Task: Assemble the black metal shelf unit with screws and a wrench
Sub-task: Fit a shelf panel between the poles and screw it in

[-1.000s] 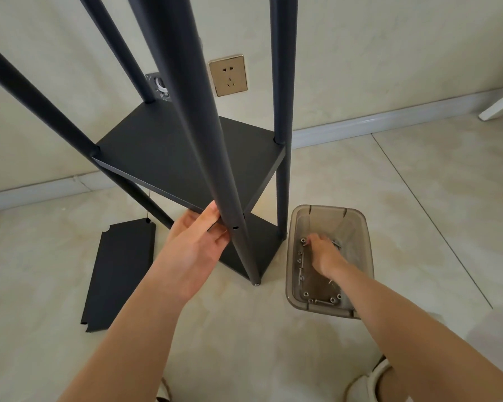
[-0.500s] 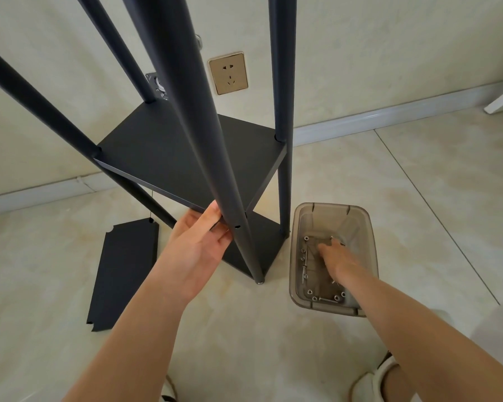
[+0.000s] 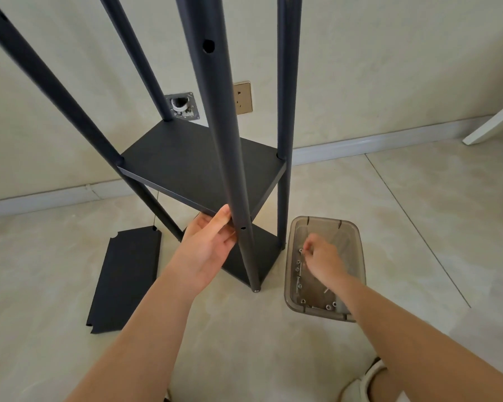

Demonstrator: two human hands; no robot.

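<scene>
**Left hand steadies a shelf post, right hand reaches into the screw bin**

The tops of the four posts run off the upper edge of the frame. The right hand's fingertips are blurred; they look bunched together over the screws, but whether they pinch one I cannot tell. It hangs inside the translucent bin, lower right of centre. The left hand holds the near post at centre, fingers curled behind, thumb pressed along its side. The shelf unit stands upright, long axis vertical. A loose shelf panel lies flat on the floor at lower left.
</scene>
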